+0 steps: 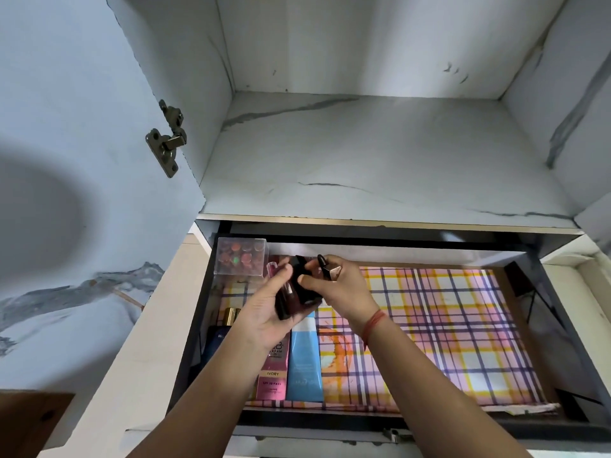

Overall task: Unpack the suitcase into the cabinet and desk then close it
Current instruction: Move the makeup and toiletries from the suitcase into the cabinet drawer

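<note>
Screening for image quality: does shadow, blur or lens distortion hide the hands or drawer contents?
Head view: wide-angle distortion curves the cabinet walls; a round shadow sits on the open door, clear of the hands; left hand and right hand look slightly soft; the pink tube has readable IVORY print.

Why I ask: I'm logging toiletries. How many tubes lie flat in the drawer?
2: a pink tube and a blue tube side by side at the drawer's left, partly under the left hand, which may hide others.
</note>
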